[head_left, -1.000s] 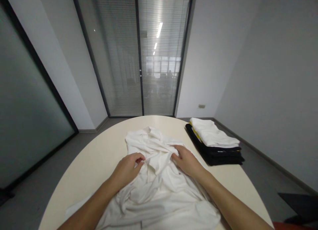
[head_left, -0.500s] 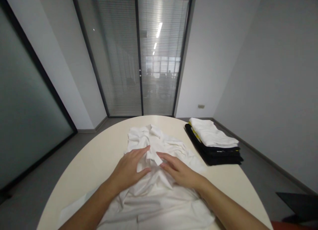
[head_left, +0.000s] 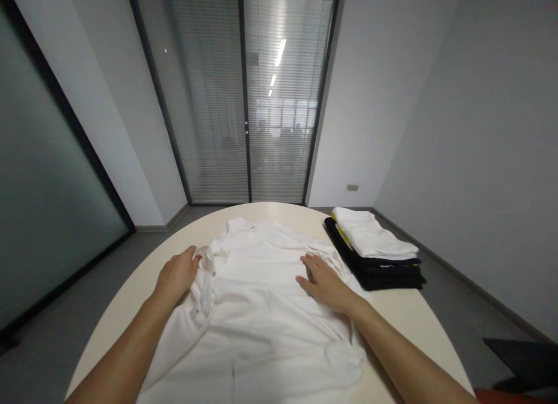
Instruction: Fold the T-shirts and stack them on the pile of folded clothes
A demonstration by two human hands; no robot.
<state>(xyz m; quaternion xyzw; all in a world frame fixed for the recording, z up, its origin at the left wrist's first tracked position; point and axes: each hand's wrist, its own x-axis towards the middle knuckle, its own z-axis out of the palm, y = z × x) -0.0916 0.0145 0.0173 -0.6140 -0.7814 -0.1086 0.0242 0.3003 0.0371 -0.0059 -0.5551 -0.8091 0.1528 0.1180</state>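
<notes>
A white shirt (head_left: 261, 317) lies spread over the table, its neck end away from me and its body wide and wrinkled towards me. At its left side my left hand (head_left: 176, 276) is closed on a bunched edge of the cloth, fingertips pinching it. My right hand (head_left: 325, 283) rests on the right part of the shirt, palm down, fingers and thumb apart, gripping nothing. Folds bunch up beside the left hand and along the right side. The shirt's near end runs out of the picture.
On the right of the round cream table (head_left: 405, 322) is a stack of folded black clothes (head_left: 383, 276) with a folded white garment (head_left: 372, 235) on top and some yellow between. A dark flat object (head_left: 523, 357) shows at the lower right, beyond the table edge.
My hands have moved apart from the middle, the left one drawing a bunched edge of the shirt to the left. The shirt's middle, crumpled before, now lies flatter and wider.
</notes>
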